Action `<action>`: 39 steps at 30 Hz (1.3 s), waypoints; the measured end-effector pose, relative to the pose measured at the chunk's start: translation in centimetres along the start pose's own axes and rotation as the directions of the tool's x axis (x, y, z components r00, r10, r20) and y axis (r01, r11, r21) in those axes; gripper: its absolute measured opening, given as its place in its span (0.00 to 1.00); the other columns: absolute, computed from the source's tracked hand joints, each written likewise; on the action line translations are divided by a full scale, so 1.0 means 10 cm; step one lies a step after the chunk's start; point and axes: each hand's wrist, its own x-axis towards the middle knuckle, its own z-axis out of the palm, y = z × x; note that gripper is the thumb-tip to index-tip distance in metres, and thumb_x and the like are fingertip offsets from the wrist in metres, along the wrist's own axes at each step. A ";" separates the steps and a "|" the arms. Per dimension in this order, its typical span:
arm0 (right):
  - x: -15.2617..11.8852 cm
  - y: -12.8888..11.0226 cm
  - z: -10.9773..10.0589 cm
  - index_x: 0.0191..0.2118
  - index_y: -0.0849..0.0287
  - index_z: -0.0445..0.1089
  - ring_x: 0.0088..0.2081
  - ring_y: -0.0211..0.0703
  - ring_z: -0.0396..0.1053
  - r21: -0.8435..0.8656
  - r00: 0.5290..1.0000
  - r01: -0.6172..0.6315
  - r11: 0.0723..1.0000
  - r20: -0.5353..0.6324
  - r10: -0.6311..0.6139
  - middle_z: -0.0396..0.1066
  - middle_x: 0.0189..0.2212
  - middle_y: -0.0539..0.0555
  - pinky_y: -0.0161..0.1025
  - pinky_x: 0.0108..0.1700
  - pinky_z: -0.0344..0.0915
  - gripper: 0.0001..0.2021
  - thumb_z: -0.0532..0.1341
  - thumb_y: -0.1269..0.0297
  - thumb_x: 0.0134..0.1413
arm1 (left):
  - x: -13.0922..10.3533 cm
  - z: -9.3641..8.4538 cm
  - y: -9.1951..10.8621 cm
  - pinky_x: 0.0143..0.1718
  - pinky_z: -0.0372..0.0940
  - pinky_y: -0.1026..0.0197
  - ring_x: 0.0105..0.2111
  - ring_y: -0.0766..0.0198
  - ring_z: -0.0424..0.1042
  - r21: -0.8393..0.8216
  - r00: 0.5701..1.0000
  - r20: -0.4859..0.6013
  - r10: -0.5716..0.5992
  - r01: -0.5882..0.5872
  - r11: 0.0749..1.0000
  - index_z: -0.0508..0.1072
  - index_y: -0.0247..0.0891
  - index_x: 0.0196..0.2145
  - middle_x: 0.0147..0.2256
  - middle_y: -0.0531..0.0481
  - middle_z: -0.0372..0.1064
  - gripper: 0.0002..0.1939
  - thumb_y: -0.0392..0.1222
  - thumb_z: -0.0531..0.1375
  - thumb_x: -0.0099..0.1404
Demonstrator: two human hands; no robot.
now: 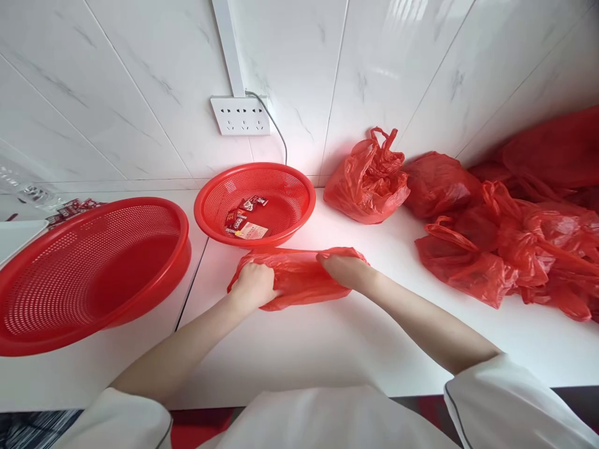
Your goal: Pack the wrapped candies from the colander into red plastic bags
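A thin red plastic bag (pixel 302 277) is stretched sideways between my two hands, just above or on the white table. My left hand (pixel 255 284) is closed on the bag's left part, knuckles up. At the right part, my right hand (pixel 344 269) grips the bag, its fingers partly inside or behind the plastic. Right behind the bag sits a round red basket (pixel 299 227) with several small red packets (pixel 238 219) and a pale pink packet (pixel 251 231) in it.
A larger red basket (pixel 175 274) stands at the left, with red packets (pixel 75 207) behind it. Filled red bags (pixel 367 184) and a heap of red bags (pixel 528 249) lie at the right. A socket panel (pixel 243 116) is on the tiled wall.
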 end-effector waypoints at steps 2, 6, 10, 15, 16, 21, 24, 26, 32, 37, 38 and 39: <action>-0.04 0.06 -0.05 0.28 0.51 0.72 0.31 0.49 0.70 -0.015 0.999 0.039 0.999 0.019 -0.039 0.64 0.16 0.51 0.39 0.32 0.64 0.12 0.57 0.77 0.52 | -0.05 0.04 -0.04 0.36 0.62 0.52 0.33 0.44 0.74 -0.006 0.999 0.022 0.024 -0.023 1.000 0.76 0.29 0.32 0.29 0.33 0.75 0.19 0.52 0.62 0.54; -0.06 0.03 -0.15 0.37 0.54 0.70 0.29 0.39 0.68 0.062 0.959 0.281 0.958 -0.041 -0.279 0.71 0.26 0.51 0.35 0.31 0.61 0.11 0.52 0.73 0.60 | -0.26 -0.05 0.08 0.38 0.62 0.51 0.32 0.45 0.74 0.004 0.994 -0.013 0.109 -0.109 0.994 0.71 0.26 0.45 0.29 0.34 0.74 0.26 0.47 0.65 0.53; 0.02 -0.12 -0.05 0.45 0.58 0.68 0.41 0.43 0.68 0.012 0.865 0.466 0.885 -0.215 -0.453 0.72 0.38 0.57 0.39 0.41 0.63 0.11 0.50 0.70 0.64 | -0.32 -0.07 0.14 0.49 0.59 0.49 0.49 0.45 0.68 0.028 0.929 -0.128 0.348 -0.347 0.937 0.68 0.35 0.50 0.47 0.35 0.71 0.29 0.36 0.66 0.49; 0.05 -0.05 0.25 0.62 0.66 0.56 0.61 0.63 0.54 0.139 0.944 0.330 0.934 -0.037 -0.328 0.52 0.63 0.69 0.57 0.62 0.49 0.44 0.69 0.54 0.40 | -0.21 0.22 -0.10 0.61 0.44 0.42 0.67 0.46 0.37 -0.187 0.920 0.033 0.391 -0.379 0.906 0.44 0.47 0.67 0.68 0.42 0.36 0.55 0.24 0.58 0.44; 0.04 0.00 0.31 0.65 0.65 0.51 0.64 0.63 0.50 0.193 0.953 0.293 0.936 0.020 -0.302 0.48 0.65 0.68 0.57 0.63 0.46 0.48 0.69 0.53 0.39 | -0.18 0.28 -0.16 0.61 0.44 0.42 0.67 0.48 0.35 -0.243 0.921 0.066 0.384 -0.359 0.901 0.41 0.51 0.67 0.69 0.46 0.32 0.56 0.22 0.56 0.44; -0.03 0.22 0.52 0.70 0.57 0.31 0.67 0.56 0.45 0.418 0.945 0.161 0.894 0.196 -0.261 0.38 0.69 0.60 0.50 0.63 0.51 0.53 0.65 0.57 0.44 | -0.09 0.44 -0.41 0.61 0.49 0.44 0.66 0.48 0.43 -0.459 0.922 0.103 0.373 -0.289 0.840 0.37 0.58 0.67 0.68 0.55 0.36 0.52 0.28 0.53 0.50; -0.04 0.28 0.53 0.70 0.55 0.31 0.66 0.55 0.46 0.485 0.949 0.188 0.854 0.135 -0.285 0.39 0.69 0.59 0.49 0.63 0.52 0.53 0.66 0.57 0.45 | -0.02 0.41 -0.47 0.60 0.51 0.45 0.65 0.46 0.47 -0.511 0.935 0.078 0.346 -0.260 0.819 0.41 0.58 0.67 0.68 0.54 0.40 0.46 0.38 0.57 0.55; -0.03 0.28 0.45 0.69 0.55 0.38 0.66 0.55 0.49 0.506 0.953 0.240 0.828 0.040 -0.301 0.41 0.68 0.59 0.48 0.62 0.54 0.50 0.66 0.54 0.46 | 0.01 0.33 -0.48 0.59 0.53 0.46 0.65 0.45 0.48 -0.502 0.944 0.040 0.328 -0.265 0.823 0.45 0.56 0.66 0.68 0.53 0.41 0.44 0.45 0.59 0.56; 0.02 0.05 0.12 0.56 0.57 0.66 0.54 0.46 0.67 0.449 0.931 0.306 0.839 -0.325 -0.166 0.69 0.53 0.58 0.43 0.56 0.62 0.19 0.48 0.59 0.66 | -0.07 0.11 -0.32 0.62 0.50 0.52 0.63 0.56 0.53 -0.410 0.931 -0.137 0.339 -0.365 0.836 0.58 0.48 0.63 0.63 0.51 0.54 0.28 0.50 0.51 0.66; 0.04 -0.08 0.31 0.66 0.64 0.51 0.65 0.59 0.50 0.308 0.954 0.295 0.904 -0.148 -0.261 0.50 0.65 0.65 0.55 0.64 0.48 0.42 0.63 0.48 0.50 | -0.06 0.35 -0.27 0.65 0.36 0.44 0.67 0.47 0.37 -0.334 0.956 -0.111 0.272 -0.294 0.896 0.45 0.38 0.67 0.68 0.43 0.38 0.53 0.63 0.60 0.52; 0.03 -0.06 0.38 0.68 0.65 0.46 0.66 0.61 0.45 0.320 0.964 0.265 0.910 -0.075 -0.254 0.45 0.67 0.65 0.56 0.64 0.46 0.49 0.65 0.46 0.45 | -0.05 0.42 -0.29 0.65 0.36 0.42 0.67 0.46 0.36 -0.346 0.962 -0.077 0.260 -0.271 0.898 0.42 0.38 0.68 0.68 0.43 0.35 0.56 0.65 0.61 0.50; 0.02 -0.03 0.44 0.69 0.64 0.41 0.67 0.61 0.42 0.341 0.973 0.220 0.914 -0.007 -0.231 0.40 0.68 0.64 0.56 0.64 0.47 0.53 0.65 0.45 0.43 | -0.03 0.48 -0.32 0.65 0.37 0.42 0.67 0.46 0.35 -0.368 0.966 -0.043 0.255 -0.253 0.895 0.39 0.40 0.68 0.69 0.44 0.33 0.58 0.67 0.60 0.49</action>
